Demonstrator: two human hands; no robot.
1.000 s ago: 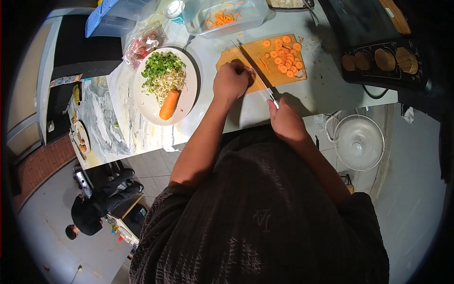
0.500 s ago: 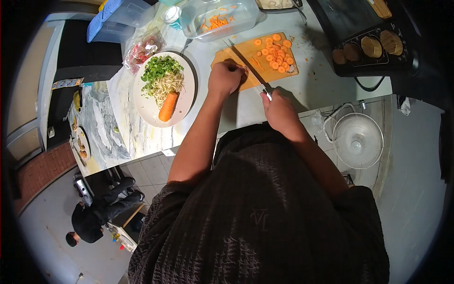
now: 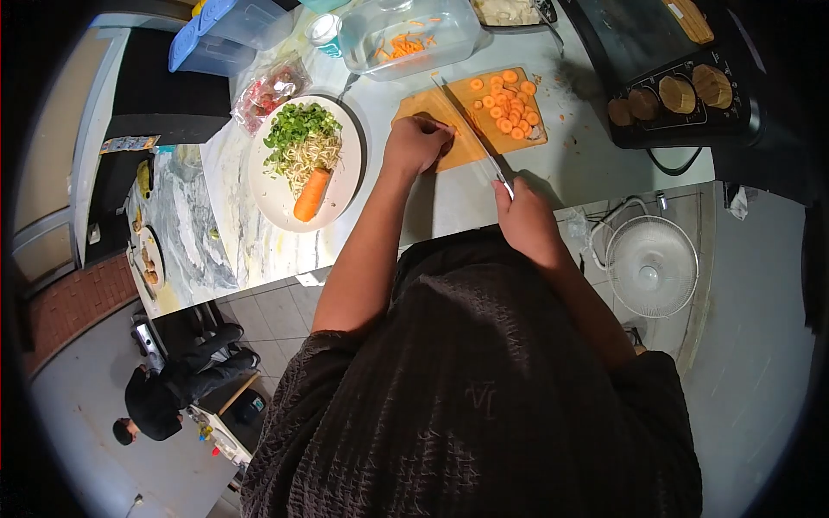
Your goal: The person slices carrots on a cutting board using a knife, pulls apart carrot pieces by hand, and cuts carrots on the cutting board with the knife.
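The right hand (image 3: 527, 220) is clamped round a knife (image 3: 475, 132). The left hand (image 3: 414, 147) bunches its fingers over the cutting board (image 3: 462, 156); whether they pinch anything, I can't tell.

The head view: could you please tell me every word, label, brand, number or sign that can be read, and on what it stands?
No text reads surely.
Dark shirt: a letter-like mark, too faint to read.
Teal tub: label too small.
Black knob panel: markings too small.
Printed strip, left: too blurred.
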